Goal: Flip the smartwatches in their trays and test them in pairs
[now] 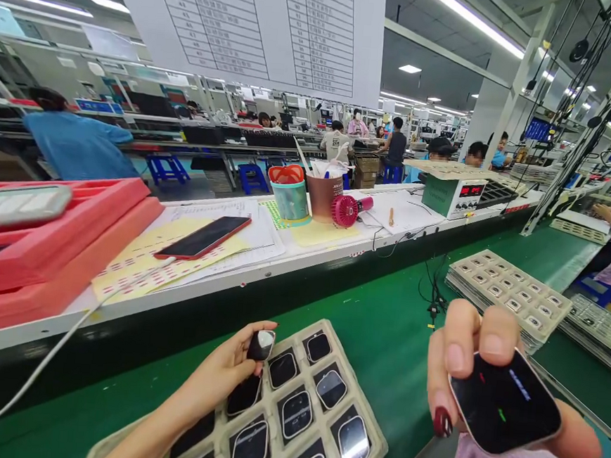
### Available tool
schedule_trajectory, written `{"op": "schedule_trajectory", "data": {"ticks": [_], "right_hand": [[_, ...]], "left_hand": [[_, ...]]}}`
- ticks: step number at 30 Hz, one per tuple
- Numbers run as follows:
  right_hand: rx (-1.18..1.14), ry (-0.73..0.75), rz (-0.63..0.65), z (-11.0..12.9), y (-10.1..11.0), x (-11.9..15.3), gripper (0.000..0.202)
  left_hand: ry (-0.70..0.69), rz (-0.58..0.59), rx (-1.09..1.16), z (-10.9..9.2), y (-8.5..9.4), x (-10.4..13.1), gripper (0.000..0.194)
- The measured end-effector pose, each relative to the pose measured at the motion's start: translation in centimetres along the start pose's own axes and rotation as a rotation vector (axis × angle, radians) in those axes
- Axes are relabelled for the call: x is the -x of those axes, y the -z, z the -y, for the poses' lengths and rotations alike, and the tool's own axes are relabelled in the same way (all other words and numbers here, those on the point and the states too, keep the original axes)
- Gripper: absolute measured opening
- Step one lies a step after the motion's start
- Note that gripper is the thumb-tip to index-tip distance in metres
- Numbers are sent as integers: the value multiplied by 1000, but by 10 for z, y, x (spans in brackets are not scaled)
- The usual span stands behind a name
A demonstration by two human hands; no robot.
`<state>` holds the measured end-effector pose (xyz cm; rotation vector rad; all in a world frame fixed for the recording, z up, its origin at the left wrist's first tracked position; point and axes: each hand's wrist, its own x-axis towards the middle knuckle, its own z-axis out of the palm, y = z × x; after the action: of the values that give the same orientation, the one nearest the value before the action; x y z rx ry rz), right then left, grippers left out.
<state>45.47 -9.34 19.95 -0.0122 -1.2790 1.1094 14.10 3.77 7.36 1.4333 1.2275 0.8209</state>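
My right hand grips a strapless smartwatch body close to the camera. Its rounded-square black face has a thin metal rim and shows small white, red and green lit marks. Over the far left part of a beige tray, my left hand pinches a second smartwatch body between thumb and fingers. Light reflects off that one's dark face. Several similar watch bodies lie face up in the tray's compartments. My left forearm hides part of the tray.
The tray rests on a green bench. A white shelf behind carries a phone, red foam trays, a cup, a pink fan and a green power supply. Stacked trays stand right. Co-workers sit beyond.
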Motion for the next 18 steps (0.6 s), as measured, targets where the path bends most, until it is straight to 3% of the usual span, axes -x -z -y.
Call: {"op": "schedule_trajectory", "data": {"ticks": [4, 9, 16, 18], "right_hand": [[-48, -90, 23, 10, -8, -3, 39], [-125, -90, 42, 11, -16, 0, 41], [-88, -108, -15, 10, -23, 1, 38], [-87, -91, -84, 9, -30, 0, 36]], "left_hand": [[15, 2, 2, 1, 0, -1, 67], [32, 14, 26, -7, -2, 3, 65], [57, -11, 34, -18, -6, 7, 64], [61, -10, 28, -20, -7, 9, 66]]}}
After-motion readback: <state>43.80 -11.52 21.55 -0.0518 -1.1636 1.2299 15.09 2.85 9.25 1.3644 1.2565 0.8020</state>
